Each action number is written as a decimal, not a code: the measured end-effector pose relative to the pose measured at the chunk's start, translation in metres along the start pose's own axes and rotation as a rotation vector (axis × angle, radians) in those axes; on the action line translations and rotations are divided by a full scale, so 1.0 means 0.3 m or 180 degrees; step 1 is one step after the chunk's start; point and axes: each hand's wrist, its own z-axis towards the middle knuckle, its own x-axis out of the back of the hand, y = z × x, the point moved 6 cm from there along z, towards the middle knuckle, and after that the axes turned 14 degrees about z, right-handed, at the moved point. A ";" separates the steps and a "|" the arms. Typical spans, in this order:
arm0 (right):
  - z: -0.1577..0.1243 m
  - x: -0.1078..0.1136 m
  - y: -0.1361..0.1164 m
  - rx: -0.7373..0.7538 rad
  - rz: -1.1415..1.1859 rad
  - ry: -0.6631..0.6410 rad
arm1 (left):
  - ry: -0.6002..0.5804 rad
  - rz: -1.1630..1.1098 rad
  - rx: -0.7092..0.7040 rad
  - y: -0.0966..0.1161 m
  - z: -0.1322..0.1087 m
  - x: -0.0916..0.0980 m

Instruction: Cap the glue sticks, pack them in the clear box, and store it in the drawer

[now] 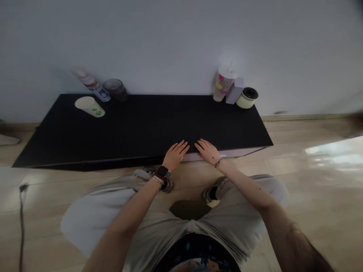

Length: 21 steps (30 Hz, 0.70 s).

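Note:
My left hand [176, 154] lies flat with fingers stretched out on the front edge of a low black table [141, 124]. My right hand [208, 151] rests the same way just beside it, fingers spread, holding nothing. A watch and bracelets sit on my left wrist, a thin band on my right. Far left on the table a paper cup [89, 106] with green marks lies tipped. Behind it stand a spray bottle [93, 85] and a dark glass [115, 89].
At the back right of the table, against the white wall, stand a lidded plastic cup with a straw [224, 83], a small white box [235, 91] and a cream jar with a dark lid [247, 98]. Wooden floor surrounds the table. A cable [21, 211] runs along the floor at left.

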 end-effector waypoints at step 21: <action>0.290 0.609 -0.048 0.0362 0.6573 0.1447 | 0.2521 -0.7309 0.0974 -0.379 0.226 0.551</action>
